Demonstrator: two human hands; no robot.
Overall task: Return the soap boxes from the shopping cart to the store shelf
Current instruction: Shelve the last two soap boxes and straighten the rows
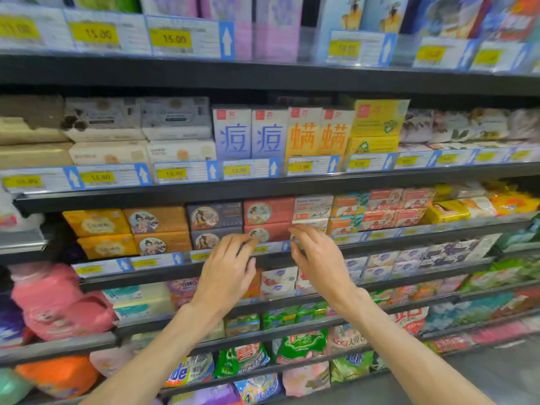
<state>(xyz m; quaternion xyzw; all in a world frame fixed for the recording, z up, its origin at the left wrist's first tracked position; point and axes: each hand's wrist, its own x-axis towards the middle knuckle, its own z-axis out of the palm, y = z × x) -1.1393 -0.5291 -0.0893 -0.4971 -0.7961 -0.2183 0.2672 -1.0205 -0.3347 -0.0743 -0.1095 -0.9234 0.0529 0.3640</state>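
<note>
Two red soap boxes are stacked on the middle shelf, the upper one [268,211] above the lower one [270,231]. My left hand [226,270] reaches up in front of the lower red box, fingertips at its left lower corner, fingers spread. My right hand [317,255] has its fingertips at the right end of that same box, fingers apart. Neither hand clasps the box; both rest against its front edge. The shopping cart is out of view.
Grey-blue soap boxes [214,216] stand left of the red ones, white boxes [312,206] to the right. A dark shelf rail with price tags [163,260] runs below. Shelves above and below are packed with soaps and detergent bags [242,361].
</note>
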